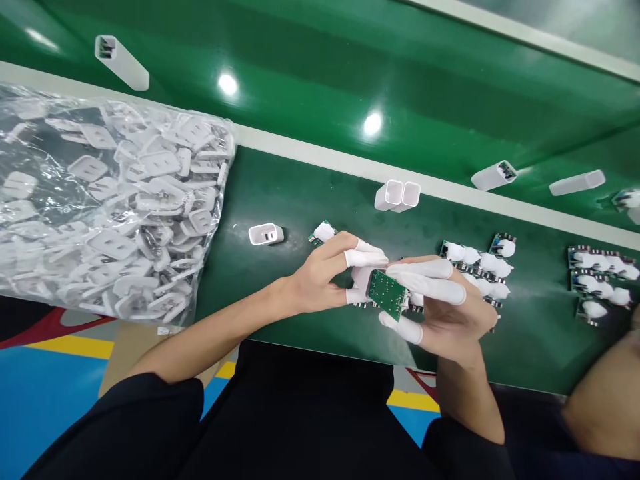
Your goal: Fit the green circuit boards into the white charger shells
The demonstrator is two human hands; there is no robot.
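Observation:
Both my hands wear white finger cots and meet over the green bench. My left hand (320, 275) is closed around a white plastic charger housing (361, 276), mostly covered by the fingers. Between the fingers and thumb of my right hand (445, 303) is a green circuit board (386, 295), its soldered face turned up. The board's left end is against the housing's opening; how far it reaches inside cannot be seen. Just beyond my left hand lies another circuit board with a white blob (324, 231). More boards lie partly hidden under my right hand.
A clear bag of white plug covers (165, 193) fills the left. A charger with ports (266, 234) lies near it. Two open housings (397, 195) stand at the back. Boards (480, 263) sit in groups at right. A co-worker's arm (607, 393) is at far right.

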